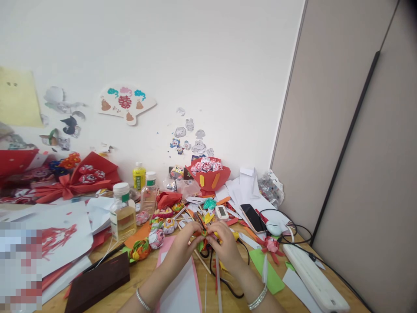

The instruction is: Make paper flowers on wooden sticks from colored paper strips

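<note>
Above the middle of the desk, my left hand [186, 241] and my right hand [227, 246] meet, thumbs and fingers pinching a small orange-and-green paper flower [204, 233]. My fingers cover much of it. Partly behind my right hand is a yellow tool [235, 235] with a black cord; its kind is hidden. Left of my hands lie finished paper flowers: a pink-and-white one [156, 238] and an orange-and-green one [140, 249]. Under my left forearm is a white sheet with a pink border [180, 278]. A green paper sheet [267, 270] lies right of my right wrist.
Bottles [124, 213] stand at the left, near a dark brown box [99, 282]. A red paper bouquet [210, 176] stands by the wall. To the right are a phone [253, 218], a digital timer [222, 212], a white power strip [314, 278] and looping black cables.
</note>
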Demonstrator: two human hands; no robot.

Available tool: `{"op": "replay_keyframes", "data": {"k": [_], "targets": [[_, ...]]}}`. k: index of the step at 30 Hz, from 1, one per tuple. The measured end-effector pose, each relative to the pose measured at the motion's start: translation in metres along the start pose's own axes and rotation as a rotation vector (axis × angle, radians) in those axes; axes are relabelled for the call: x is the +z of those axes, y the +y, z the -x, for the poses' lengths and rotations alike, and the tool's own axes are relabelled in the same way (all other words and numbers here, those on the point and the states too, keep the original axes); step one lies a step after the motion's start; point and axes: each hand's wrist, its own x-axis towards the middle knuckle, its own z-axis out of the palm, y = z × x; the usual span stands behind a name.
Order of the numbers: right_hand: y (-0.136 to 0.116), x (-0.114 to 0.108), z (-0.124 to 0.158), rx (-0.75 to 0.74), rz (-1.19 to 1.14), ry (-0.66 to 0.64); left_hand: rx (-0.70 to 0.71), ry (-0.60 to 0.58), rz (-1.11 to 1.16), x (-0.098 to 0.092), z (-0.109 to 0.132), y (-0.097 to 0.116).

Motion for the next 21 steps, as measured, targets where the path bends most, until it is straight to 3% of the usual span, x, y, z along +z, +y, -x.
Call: {"op": "replay_keyframes", "data": {"k": [6, 9, 12, 15, 18, 21], "targets": [[0.002, -0.002, -0.002, -0.002, -0.052, -0.03, 0.018, -0.034, 0.005, -0.001, 0.0, -0.001], [0.005, -0.006, -0.002, 0.185, -0.217, -0.107, -0.104, -0.088, 0.068, -0.002, -0.003, 0.002], [0.015, -0.008, -0.001, 0.391, -0.477, -0.297, -0.294, -0.294, 0.227, -0.003, -0.005, 0.004], [0.027, -0.005, 0.003, 0.507, -0.549, -0.428, -0.508, -0.461, 0.323, -0.003, -0.004, 0.003], [0.034, 0.001, 0.008, 0.59, -0.55, -0.451, -0.611, -0.479, 0.306, -0.002, -0.001, 0.0], [0.036, 0.006, 0.011, 0.632, -0.557, -0.427, -0.596, -0.472, 0.284, -0.001, 0.001, -0.005]]}}
